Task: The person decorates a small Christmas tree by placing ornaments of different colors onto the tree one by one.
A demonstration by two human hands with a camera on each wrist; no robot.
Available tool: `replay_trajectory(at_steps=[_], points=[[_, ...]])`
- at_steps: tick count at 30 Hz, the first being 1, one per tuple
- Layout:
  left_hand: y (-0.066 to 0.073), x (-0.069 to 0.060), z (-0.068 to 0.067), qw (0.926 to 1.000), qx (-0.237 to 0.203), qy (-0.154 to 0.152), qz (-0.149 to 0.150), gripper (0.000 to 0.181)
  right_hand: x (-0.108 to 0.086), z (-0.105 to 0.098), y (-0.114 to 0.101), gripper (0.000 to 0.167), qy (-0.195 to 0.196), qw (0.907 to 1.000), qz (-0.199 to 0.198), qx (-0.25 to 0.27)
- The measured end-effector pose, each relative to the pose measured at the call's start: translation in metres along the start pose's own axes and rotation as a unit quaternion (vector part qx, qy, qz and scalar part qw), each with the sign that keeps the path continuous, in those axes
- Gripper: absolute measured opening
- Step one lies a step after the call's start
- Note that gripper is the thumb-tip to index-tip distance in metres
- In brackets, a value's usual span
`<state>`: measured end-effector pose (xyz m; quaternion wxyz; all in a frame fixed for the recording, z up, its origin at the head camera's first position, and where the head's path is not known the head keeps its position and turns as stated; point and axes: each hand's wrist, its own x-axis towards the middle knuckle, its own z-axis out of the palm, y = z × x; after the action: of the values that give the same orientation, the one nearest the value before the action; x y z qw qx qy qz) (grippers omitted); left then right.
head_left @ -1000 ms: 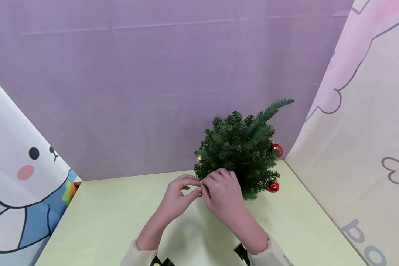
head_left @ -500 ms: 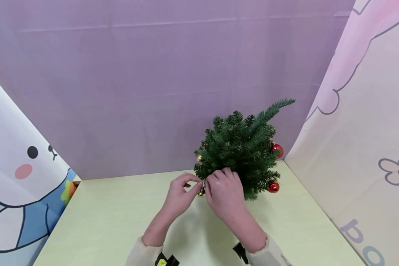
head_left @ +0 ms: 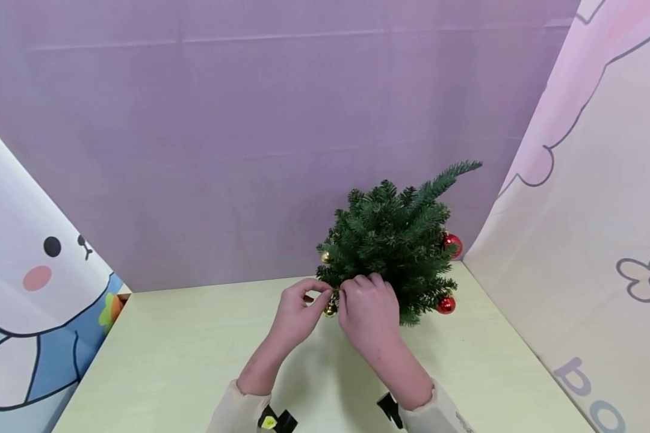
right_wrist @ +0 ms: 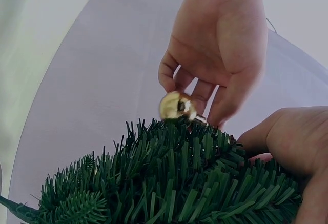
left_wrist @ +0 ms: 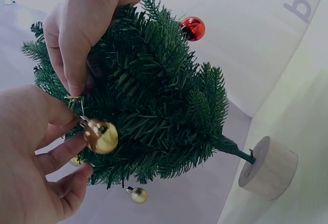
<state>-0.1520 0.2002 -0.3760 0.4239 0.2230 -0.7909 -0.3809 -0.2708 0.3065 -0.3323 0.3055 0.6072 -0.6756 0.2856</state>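
A small artificial Christmas tree (head_left: 392, 231) stands at the back right of the table. At its near left side my left hand (head_left: 294, 313) pinches a shiny gold bauble (left_wrist: 101, 136) at its cap and thread, thumb and forefinger together. The ball hangs just below those fingertips, against the needles. My right hand (head_left: 369, 313) is right beside it, its thumb and fingers pinching a branch tip near the thread; the needles partly hide that grip. In the right wrist view the gold bauble is slightly blurred.
Red baubles (head_left: 446, 305) hang on the tree's right side. Another gold bauble (left_wrist: 138, 195) hangs lower on the left. The tree's trunk ends in a round wooden base (left_wrist: 271, 167). A purple cloth (head_left: 222, 150) rises behind the pale table (head_left: 184, 349), with printed panels at both sides.
My left hand has shifted slightly right and up, and the gold bauble, earlier mostly hidden, now shows below the fingertips. My right hand has moved a little right along the branch.
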Motion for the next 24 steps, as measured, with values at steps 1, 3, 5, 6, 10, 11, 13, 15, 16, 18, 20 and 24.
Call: replay_trajectory(at_steps=[1,3,5,6,10,11,13,15,16,18,20,24], points=[[0.001,0.001,0.0,1.0,-0.001,0.0,-0.001,0.008,0.0,0.0,0.0,0.003,0.0,1.0,0.003,0.001],[0.002,0.002,0.0,1.0,0.0,0.002,-0.001,0.008,0.001,0.0,-0.001,0.003,0.001,1.0,0.008,0.001],[0.002,0.003,0.0,1.0,0.002,0.002,-0.004,0.008,0.001,0.0,-0.001,0.004,0.003,0.9999,0.013,0.001],[0.002,0.004,0.0,1.0,0.003,0.002,-0.007,0.008,0.001,0.0,-0.001,0.004,0.003,0.9999,0.015,-0.001],[0.0,0.003,0.002,0.9998,0.008,-0.003,-0.015,0.008,0.0,-0.001,-0.002,0.004,-0.008,0.9998,0.02,-0.005],[-0.001,0.002,0.003,0.9998,0.008,-0.004,-0.016,0.009,-0.001,-0.001,-0.002,0.004,-0.012,0.9997,0.02,-0.005],[-0.004,0.0,0.004,0.9998,0.011,-0.006,-0.018,0.009,-0.003,0.0,-0.002,0.004,-0.021,0.9996,0.019,-0.003],[-0.006,-0.001,0.004,0.9997,0.012,-0.006,-0.019,0.01,-0.003,0.001,-0.002,0.004,-0.027,0.9995,0.018,-0.002],[-0.007,-0.001,0.004,0.9997,0.013,-0.006,-0.019,0.01,-0.003,0.001,-0.002,0.004,-0.029,0.9995,0.017,-0.001],[-0.007,-0.001,0.004,0.9996,0.017,-0.005,-0.021,0.01,-0.002,0.0,-0.002,0.004,-0.031,0.9994,0.015,-0.001],[-0.007,0.0,0.004,0.9995,0.016,-0.005,-0.027,0.01,-0.002,-0.001,-0.001,0.004,-0.034,0.9993,0.014,-0.003],[-0.009,0.0,0.006,0.9991,0.014,-0.01,-0.039,0.011,0.0,-0.002,0.001,0.004,-0.046,0.9988,0.016,-0.001]])
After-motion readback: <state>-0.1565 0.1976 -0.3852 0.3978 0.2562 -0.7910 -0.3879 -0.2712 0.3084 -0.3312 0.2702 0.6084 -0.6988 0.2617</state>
